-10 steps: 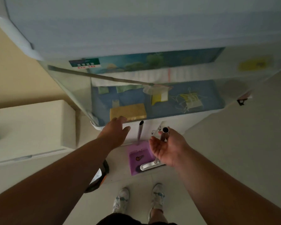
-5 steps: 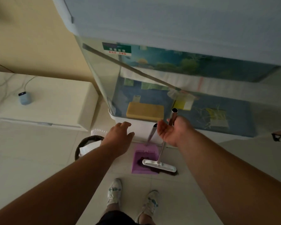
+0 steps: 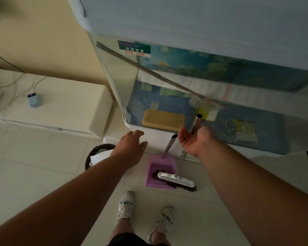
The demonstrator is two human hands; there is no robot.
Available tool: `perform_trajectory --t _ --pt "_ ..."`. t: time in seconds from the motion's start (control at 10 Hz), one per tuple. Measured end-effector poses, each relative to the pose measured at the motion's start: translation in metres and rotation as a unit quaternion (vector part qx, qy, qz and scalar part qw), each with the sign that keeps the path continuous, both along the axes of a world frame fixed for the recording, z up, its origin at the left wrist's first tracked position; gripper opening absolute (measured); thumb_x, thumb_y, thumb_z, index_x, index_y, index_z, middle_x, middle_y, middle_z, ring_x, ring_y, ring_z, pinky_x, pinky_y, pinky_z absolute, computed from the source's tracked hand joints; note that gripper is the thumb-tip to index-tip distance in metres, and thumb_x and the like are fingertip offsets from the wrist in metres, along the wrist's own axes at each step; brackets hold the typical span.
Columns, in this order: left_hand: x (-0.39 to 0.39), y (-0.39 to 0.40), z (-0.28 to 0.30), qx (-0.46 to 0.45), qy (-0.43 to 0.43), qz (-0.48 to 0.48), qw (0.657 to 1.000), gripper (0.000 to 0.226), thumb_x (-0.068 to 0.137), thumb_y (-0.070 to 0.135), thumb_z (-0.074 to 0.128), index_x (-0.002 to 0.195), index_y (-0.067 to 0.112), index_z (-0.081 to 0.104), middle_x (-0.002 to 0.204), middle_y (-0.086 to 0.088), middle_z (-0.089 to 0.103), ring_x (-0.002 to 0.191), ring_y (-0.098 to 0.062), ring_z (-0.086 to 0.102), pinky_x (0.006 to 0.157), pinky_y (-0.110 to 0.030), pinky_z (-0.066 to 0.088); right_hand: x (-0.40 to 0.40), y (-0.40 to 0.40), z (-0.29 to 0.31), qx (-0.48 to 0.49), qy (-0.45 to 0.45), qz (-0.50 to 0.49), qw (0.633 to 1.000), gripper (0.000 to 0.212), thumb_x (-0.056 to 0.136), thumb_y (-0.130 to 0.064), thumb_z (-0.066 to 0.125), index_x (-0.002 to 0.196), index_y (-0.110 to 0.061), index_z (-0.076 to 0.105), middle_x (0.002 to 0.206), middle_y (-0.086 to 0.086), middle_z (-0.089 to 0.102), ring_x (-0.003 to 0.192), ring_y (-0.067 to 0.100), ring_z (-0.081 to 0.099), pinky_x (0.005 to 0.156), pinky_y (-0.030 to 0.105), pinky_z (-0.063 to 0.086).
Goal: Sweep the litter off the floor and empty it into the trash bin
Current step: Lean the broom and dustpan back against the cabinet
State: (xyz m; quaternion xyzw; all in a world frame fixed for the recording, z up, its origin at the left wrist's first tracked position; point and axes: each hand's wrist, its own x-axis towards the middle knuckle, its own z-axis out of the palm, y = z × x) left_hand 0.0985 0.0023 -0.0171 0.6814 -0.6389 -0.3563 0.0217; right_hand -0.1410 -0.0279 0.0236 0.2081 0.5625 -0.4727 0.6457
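A person's right hand (image 3: 194, 141), open-palmed, touches the broom handle (image 3: 194, 128) above the purple dustpan (image 3: 160, 173), left hand (image 3: 130, 148) empty and spread; sweeping apparently not yet begun.

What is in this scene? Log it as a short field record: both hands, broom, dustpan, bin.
left hand: open, palm down, holding nothing, reaching toward the dustpan handle
right hand: open, palm up, against the broom handle, fingers not closed around it
broom: head on the floor, bristles over the dustpan's front edge, handle leaning up to the right hand
dustpan: purple, on the floor at the fish tank base, handle upright
trash bin: dark, round, left of the dustpan, white paper inside
fish tank: glass, no water visible, yellow sponge inside
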Motion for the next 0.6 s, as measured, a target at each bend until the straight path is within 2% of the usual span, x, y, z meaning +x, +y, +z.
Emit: perform_trajectory --t 0.1,0.2,0.3,0.4,0.5,0.6 --pt "-0.002 -0.002 0.003 -0.004 -0.001 0.000 1.000 0.053 0.109 0.042 0.060 0.158 0.024 0.053 0.157 -0.010 0.060 0.145 -0.032 0.056 0.119 -0.051 0.047 -0.003 0.002 -0.001 0.004 -0.004 -0.007 1.000 0.055 0.104 -0.053 0.037 0.088 -0.006 0.061 0.080 0.016 0.065 0.063 0.024 0.065 0.058 0.035 0.056" --pt "-0.004 -0.003 0.004 -0.006 -0.002 -0.006 1.000 0.053 0.110 0.042 0.059 0.159 0.023 0.053 0.158 -0.010 0.059 0.145 -0.032 0.056 0.119 -0.051 0.048 -0.007 0.005 -0.001 0.009 -0.008 -0.008 1.000 0.060 0.102 -0.056 0.040 0.094 0.000 0.060 0.080 0.017 0.066 0.061 0.024 0.065 0.056 0.033 0.057" --pt "-0.004 -0.003 0.004 -0.008 -0.003 -0.006 1.000 0.055 0.110 0.042 0.060 0.160 0.022 0.051 0.157 -0.011 0.060 0.144 -0.033 0.057 0.118 -0.050 0.048 -0.007 0.008 0.001 0.000 -0.011 -0.008 1.000 0.061 0.102 -0.057 0.040 0.097 0.002 0.055 0.080 0.018 0.064 0.063 0.025 0.065 0.060 0.034 0.058" --pt "-0.006 -0.002 0.005 -0.013 -0.001 -0.001 1.000 0.056 0.109 0.042 0.061 0.161 0.021 0.051 0.155 -0.010 0.062 0.138 -0.032 0.060 0.115 -0.050 0.050 -0.004 0.016 0.008 -0.005 -0.004 -0.006 1.000 0.060 0.104 -0.055 0.039 0.096 0.003 0.048 0.081 0.018 0.063 0.067 0.026 0.064 0.071 0.034 0.058" --pt "-0.007 0.000 0.005 -0.019 0.004 0.011 1.000 0.056 0.109 0.043 0.062 0.159 0.021 0.052 0.153 -0.009 0.063 0.135 -0.032 0.062 0.114 -0.050 0.051 -0.003 0.023 0.009 -0.016 -0.011 0.002 1.000 0.070 0.103 -0.056 0.038 0.124 0.011 0.043 0.081 0.018 0.063 0.067 0.026 0.065 0.075 0.033 0.058" --pt "-0.010 0.002 0.004 -0.027 0.025 0.034 0.999 0.055 0.108 0.044 0.063 0.157 0.021 0.054 0.151 -0.009 0.065 0.133 -0.031 0.064 0.113 -0.050 0.052 -0.002 0.035 0.016 -0.012 -0.016 0.004 1.000 0.065 0.104 -0.055 0.037 0.139 0.000 0.038 0.083 0.018 0.061 0.068 0.024 0.063 0.081 0.033 0.057"
